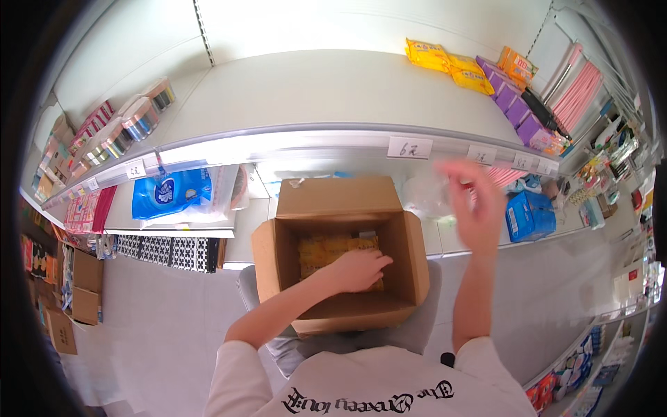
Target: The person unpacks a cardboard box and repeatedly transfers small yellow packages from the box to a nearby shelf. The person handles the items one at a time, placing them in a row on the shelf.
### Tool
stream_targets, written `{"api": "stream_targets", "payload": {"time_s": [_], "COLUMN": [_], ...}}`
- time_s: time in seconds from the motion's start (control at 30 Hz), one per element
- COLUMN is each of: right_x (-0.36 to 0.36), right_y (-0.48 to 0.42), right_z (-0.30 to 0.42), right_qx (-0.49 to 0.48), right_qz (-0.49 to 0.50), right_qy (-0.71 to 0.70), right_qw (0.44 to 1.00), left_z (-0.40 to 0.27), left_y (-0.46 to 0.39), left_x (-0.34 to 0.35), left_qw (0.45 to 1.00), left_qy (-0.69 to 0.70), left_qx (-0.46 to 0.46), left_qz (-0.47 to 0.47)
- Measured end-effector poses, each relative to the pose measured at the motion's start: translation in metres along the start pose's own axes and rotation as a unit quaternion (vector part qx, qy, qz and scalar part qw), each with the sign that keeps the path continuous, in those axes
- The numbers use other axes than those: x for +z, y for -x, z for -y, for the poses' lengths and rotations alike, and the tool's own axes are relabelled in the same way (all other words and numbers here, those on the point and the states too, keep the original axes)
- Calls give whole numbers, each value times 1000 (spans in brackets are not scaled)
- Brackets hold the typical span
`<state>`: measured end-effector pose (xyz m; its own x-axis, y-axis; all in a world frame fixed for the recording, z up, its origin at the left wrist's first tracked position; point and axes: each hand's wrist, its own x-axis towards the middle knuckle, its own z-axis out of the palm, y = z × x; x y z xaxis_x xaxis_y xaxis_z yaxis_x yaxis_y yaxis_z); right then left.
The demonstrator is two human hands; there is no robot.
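Before me an open cardboard box (338,195) stands on a grey seat (430,313), its flaps folded outward. Several yellow wrapped packets (318,253) lie inside it. My left hand (365,270) reaches down into the box over these packets, with its fingers bent; whether it grips one is hidden. Blurred by motion, my right hand (471,208) is raised right of the box, in front of the shelf edge, with thumb and fingers apart and nothing visible in it. More yellow packets (451,65) lie stacked on the upper shelf (312,94), towards its right end.
Purple boxes (513,107) line the shelf's right side, and clear round tubs (138,117) its left. Handwritten price cards (410,147) hang along the protruding shelf edge. Below are a blue bag (172,193) and a blue pack (530,216). Cardboard cartons (86,284) stand at far left.
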<state>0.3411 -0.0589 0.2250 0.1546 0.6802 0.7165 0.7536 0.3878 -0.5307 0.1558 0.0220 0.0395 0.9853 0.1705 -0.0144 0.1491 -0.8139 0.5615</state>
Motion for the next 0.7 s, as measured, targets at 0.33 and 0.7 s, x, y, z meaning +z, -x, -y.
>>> {"api": "stream_targets", "payload": {"time_s": [0.33,0.7], "right_x": [36,49], "right_y": [-233,-220], "right_z": [-196,-180], "right_qx": [11,121], "right_qz": [89,154], "right_qy": [334,507], "right_qw": [938,839], "left_z": [1,7], "left_y": [90,92], "left_x": [40,61], "left_qw": [982,989], "left_qy": [135,108], "left_qx": [-115,-93], "left_qz": [-63,-43]}}
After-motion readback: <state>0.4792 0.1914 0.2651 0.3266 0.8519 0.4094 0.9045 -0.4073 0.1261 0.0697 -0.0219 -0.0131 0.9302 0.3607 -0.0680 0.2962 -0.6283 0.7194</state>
